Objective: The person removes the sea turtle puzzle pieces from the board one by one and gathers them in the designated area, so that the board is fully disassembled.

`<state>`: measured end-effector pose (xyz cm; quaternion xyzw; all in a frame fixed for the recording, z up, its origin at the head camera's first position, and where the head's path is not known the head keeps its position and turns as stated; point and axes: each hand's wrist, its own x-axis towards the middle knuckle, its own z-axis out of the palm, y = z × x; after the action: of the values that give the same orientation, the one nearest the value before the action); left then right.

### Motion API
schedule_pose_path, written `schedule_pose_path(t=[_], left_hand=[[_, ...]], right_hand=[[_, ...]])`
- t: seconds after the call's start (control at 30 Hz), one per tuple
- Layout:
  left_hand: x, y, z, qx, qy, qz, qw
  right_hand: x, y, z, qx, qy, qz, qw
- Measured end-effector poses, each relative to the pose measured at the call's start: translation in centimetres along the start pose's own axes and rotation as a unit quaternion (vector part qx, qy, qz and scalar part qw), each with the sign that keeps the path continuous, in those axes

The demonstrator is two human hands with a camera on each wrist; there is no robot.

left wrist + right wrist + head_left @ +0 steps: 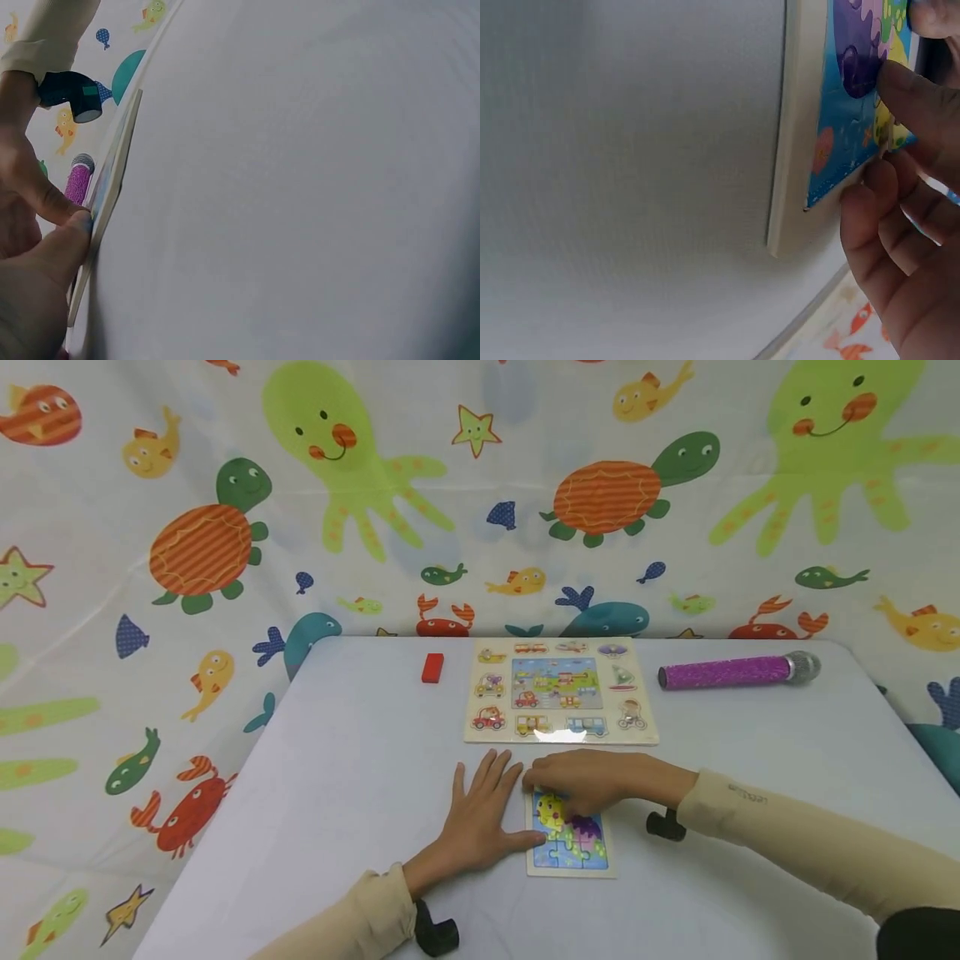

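A small jigsaw puzzle (592,852) in a pale tray lies near the table's middle, showing yellow and purple shapes on blue. My left hand (480,831) lies spread beside it, its thumb resting on the puzzle's left side. Over the upper part of the puzzle is my right hand (585,777), with its fingers bent at the top edge. In the right wrist view, the thumb and curled fingers pinch a yellow puzzle piece (891,135) that looks slightly raised; the fingers partly hide it. The left wrist view catches the tray (120,165) edge-on.
Behind the hands lies a larger wooden vehicle puzzle board (645,735). A red block (432,667) is to its left, and a purple microphone (723,672) to its right. The white table (337,777) meets a curtain (420,410) printed with sea animals.
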<state>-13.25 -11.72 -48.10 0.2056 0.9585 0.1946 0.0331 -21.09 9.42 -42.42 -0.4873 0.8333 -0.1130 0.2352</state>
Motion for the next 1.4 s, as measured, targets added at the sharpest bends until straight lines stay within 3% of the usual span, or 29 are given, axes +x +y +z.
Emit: schedule_pose_path(t=[0.33,0.57,0.8,0.97,1.13,1.27,1.4], left_hand=[[0.1,0.0,0.0,-0.002,0.001,0.003,1.0000],[0.2,0.0,-0.1,-0.006,0.000,0.004,1.0000],[0.4,-0.2,0.4,0.005,0.001,-0.002,1.0000],[0.2,-0.1,0.3,0.000,0.004,-0.001,1.0000],[0.1,-0.1,0.1,-0.004,0.004,-0.001,1.0000],[0.2,-0.2,0.3,-0.002,0.002,-0.001,1.0000],[0.4,-0.2,0.4,0.001,0.000,0.000,1.0000]], right_hand=[[0.3,0.8,0.8,0.065,0.056,-0.033,0.9958],[0.2,1.7,0.1,0.138,0.081,-0.040,0.9863],[-4.0,4.3,-2.1,0.166,0.113,0.023,0.9794],[-7.0,6.9,-1.5,0.165,0.110,0.070,0.9776],[-7.3,7.5,0.1,0.137,0.137,0.097,0.9762],[-7.3,6.6,1.1,0.047,0.176,0.132,0.9744],[-8.1,5.4,2.1,-0.046,0.211,0.149,0.9650]])
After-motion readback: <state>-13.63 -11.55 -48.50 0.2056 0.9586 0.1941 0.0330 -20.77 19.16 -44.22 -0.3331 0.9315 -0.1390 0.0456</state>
